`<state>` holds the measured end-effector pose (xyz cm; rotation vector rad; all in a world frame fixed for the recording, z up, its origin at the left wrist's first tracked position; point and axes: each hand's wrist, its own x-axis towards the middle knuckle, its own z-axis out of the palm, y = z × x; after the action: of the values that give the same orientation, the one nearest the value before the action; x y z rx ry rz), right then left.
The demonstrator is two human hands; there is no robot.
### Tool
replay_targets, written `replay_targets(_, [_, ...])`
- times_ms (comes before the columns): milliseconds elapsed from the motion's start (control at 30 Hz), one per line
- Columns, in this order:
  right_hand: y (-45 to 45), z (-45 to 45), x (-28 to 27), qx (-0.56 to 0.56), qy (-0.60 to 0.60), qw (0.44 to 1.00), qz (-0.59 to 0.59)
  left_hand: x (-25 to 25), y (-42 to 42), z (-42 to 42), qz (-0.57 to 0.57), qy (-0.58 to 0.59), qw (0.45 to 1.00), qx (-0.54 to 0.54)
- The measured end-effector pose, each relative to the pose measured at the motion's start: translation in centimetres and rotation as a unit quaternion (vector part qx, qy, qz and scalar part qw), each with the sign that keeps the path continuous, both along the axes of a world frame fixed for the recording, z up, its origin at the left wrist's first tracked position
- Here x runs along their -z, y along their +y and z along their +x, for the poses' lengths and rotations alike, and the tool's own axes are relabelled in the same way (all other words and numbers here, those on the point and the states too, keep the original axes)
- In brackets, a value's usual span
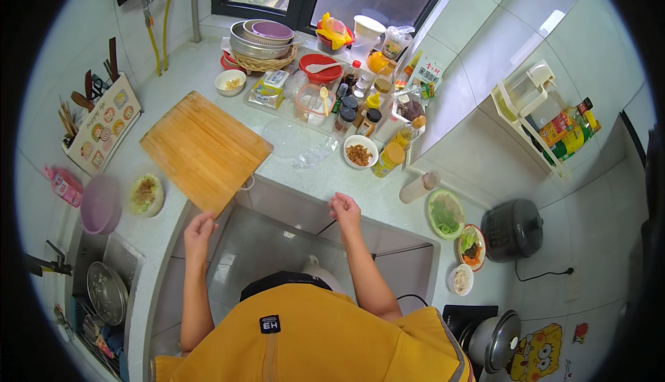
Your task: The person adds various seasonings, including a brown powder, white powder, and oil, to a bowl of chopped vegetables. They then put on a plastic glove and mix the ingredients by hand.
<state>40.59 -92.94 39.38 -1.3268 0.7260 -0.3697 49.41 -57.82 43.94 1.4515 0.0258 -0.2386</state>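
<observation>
My left hand (199,232) is by the near corner of a wooden cutting board (208,148), fingers curled; whether it touches the board I cannot tell. The board lies on the counter and juts past its front edge. My right hand (345,210) hovers near the counter's front edge with bent fingers and no object visible in it. Beyond it stands a white bowl of brown chopped food (360,152), beside crumpled clear plastic (317,153). Left of the board sits a bowl of chopped greens (147,195).
Seasoning bottles (345,120), a red bowl (320,69) and nested metal basins (260,39) line the back. A knife holder (106,125) and sink (122,257) are left. Right are a green basket (446,214), a plate of cut vegetables (471,248), a black cooker (513,230) and a lidded pot (486,340).
</observation>
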Motion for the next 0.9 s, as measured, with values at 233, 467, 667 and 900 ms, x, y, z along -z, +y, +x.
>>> replay_targets(233, [-8.2, 5.8, 0.7, 0.076, -0.057, 0.985, -0.142, 0.8, -3.0, 3.6, -0.021, 0.005, 1.000, 0.006])
replay_targets(467, [-15.8, 14.5, -0.9, 0.140, -0.041, 0.967, -0.211, 0.8, -6.4, 9.0, -0.003, 0.001, 1.000, -0.009])
replay_targets(667, [-19.8, 18.2, 2.0, 0.181, 0.001, 0.956, -0.230, 2.6, -10.8, 12.9, 0.003, 0.015, 1.000, -0.007])
replay_targets(900, [-23.0, 20.7, 3.3, 0.221, 0.082, 0.926, -0.296, 2.0, -15.2, 15.1, 0.016, 0.042, 0.999, 0.015])
